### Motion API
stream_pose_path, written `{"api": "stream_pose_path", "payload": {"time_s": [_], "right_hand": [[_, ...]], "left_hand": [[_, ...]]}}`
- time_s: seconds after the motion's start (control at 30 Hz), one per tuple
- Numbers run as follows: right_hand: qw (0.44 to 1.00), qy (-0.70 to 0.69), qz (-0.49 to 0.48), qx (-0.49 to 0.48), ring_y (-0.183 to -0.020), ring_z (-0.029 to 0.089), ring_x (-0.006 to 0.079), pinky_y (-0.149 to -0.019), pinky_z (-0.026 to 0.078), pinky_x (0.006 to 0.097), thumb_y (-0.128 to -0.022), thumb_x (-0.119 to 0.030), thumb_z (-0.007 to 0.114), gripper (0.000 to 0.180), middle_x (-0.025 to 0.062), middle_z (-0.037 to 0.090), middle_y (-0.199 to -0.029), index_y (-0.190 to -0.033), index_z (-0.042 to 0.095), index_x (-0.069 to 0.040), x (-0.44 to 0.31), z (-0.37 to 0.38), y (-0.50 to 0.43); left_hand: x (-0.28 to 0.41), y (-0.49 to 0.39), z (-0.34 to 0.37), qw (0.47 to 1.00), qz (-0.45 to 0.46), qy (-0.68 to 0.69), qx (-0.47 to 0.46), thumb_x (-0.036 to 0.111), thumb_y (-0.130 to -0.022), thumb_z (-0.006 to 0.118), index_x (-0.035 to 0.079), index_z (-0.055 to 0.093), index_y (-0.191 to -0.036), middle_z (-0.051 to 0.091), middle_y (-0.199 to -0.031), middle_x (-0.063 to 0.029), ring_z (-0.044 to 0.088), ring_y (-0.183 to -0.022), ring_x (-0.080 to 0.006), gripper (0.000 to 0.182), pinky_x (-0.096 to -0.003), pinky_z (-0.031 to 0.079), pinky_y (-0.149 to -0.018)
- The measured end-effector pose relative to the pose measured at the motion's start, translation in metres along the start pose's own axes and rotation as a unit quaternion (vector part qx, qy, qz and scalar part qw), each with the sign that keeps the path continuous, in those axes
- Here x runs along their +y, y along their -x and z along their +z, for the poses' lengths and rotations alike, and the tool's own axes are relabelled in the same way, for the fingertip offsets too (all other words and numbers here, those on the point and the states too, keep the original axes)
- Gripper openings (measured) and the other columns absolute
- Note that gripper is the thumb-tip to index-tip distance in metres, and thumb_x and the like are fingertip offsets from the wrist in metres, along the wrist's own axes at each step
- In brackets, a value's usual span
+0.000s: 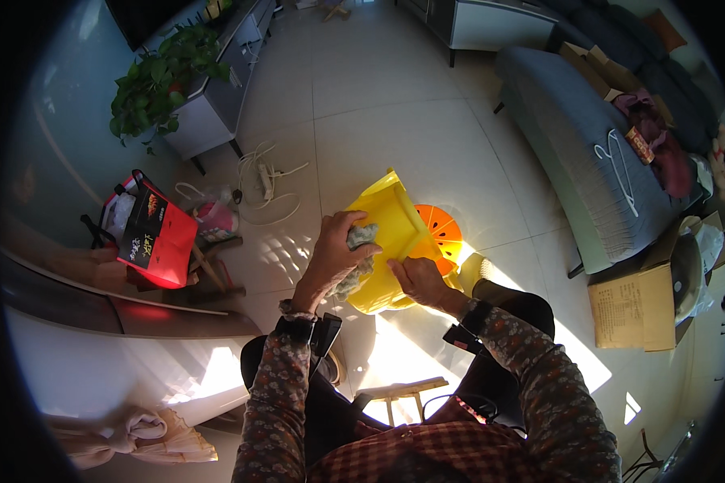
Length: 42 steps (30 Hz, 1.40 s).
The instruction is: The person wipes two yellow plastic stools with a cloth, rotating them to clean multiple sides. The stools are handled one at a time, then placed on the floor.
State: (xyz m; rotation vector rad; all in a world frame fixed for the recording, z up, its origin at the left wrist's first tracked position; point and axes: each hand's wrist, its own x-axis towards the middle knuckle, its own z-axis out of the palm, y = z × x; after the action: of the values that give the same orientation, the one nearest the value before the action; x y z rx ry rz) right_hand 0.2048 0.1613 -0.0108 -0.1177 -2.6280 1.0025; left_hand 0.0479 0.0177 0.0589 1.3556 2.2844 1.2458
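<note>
A yellow plastic piece [382, 218], perhaps part of a child's chair, is tilted before me between my knees. My left hand [333, 249] holds a crumpled grey-green cloth [362, 235] against its left side. My right hand [426, 282] grips the yellow plastic near its lower right, with the thumb on the face towards me and the other fingers mostly hidden. Behind it shows a round orange part [446, 226] patterned like a fruit slice with dark seeds. Whether the orange part is joined to the yellow piece cannot be seen.
To the left are a red-and-black bag [166, 247], a clear plastic bag [217, 220] and a white power strip [266, 181] with loose cable. A grey couch [580, 151] and a cardboard box [631, 308] stand at the right. A wooden stool [405, 387] is below me.
</note>
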Motion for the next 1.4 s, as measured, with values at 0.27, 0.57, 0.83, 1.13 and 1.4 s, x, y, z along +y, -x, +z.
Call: {"api": "stream_pose_path", "payload": {"time_s": [0.27, 0.57, 0.83, 1.13, 1.4], "right_hand": [[0.833, -0.488, 0.254, -0.054, -0.1, 0.067, 0.0199, -0.086, 0.053, 0.0338, -0.094, -0.033, 0.067, 0.04, 0.0098, 0.069, -0.11, -0.12, 0.063, -0.002, -0.002, -0.033, -0.003], [0.777, -0.584, 0.236, -0.017, -0.112, 0.062, 0.0206, -0.099, 0.048, 0.0347, -0.095, -0.054, 0.059, 0.062, 0.0105, 0.065, -0.121, -0.13, 0.056, -0.003, -0.007, -0.095, -0.025], [0.782, -0.574, 0.238, -0.058, -0.114, 0.06, 0.0177, -0.1, 0.047, 0.0316, -0.098, -0.048, 0.058, 0.059, 0.0087, 0.062, -0.123, -0.133, 0.051, -0.001, -0.025, -0.075, -0.015], [0.873, -0.462, 0.12, -0.1, -0.107, 0.057, 0.017, -0.096, 0.046, 0.0317, -0.103, -0.043, 0.052, 0.05, 0.0071, 0.061, -0.118, -0.13, 0.053, 0.0, -0.027, -0.065, -0.006], [0.885, -0.448, 0.106, -0.07, -0.11, 0.058, 0.0164, -0.094, 0.048, 0.0294, -0.101, -0.04, 0.056, 0.053, 0.0092, 0.06, -0.122, -0.133, 0.05, 0.002, -0.023, -0.063, -0.007]], "left_hand": [[0.008, 0.007, 0.01, 0.999, 0.024, -0.037, -0.019, 0.019, -0.069, 0.085, 0.007, 0.051, -0.132, 0.054, -0.13, -0.013, 0.044, -0.114, -0.0328, 0.072, -0.0414, 0.041, -0.102], [0.019, 0.009, 0.015, 0.994, 0.079, -0.03, -0.076, 0.023, -0.073, 0.084, 0.007, 0.051, -0.132, 0.053, -0.13, -0.0134, 0.043, -0.118, -0.0335, 0.07, -0.0421, 0.039, -0.103], [0.0, 0.002, 0.024, 0.994, -0.045, -0.064, 0.079, 0.013, -0.087, 0.064, 0.001, 0.045, -0.129, 0.044, -0.122, -0.0206, 0.043, -0.115, -0.0374, 0.048, -0.0451, 0.036, -0.102], [0.039, 0.002, 0.033, 0.986, 0.101, 0.118, 0.055, 0.001, -0.079, 0.07, 0.004, 0.055, -0.109, 0.056, -0.102, -0.0126, 0.059, -0.098, -0.0266, 0.034, -0.035, 0.048, -0.087], [-0.003, -0.009, -0.004, 0.985, 0.001, 0.003, 0.172, -0.004, -0.08, 0.066, 0.001, 0.063, -0.104, 0.059, -0.101, -0.0112, 0.062, -0.091, -0.0248, 0.025, -0.0315, 0.05, -0.083]]}}
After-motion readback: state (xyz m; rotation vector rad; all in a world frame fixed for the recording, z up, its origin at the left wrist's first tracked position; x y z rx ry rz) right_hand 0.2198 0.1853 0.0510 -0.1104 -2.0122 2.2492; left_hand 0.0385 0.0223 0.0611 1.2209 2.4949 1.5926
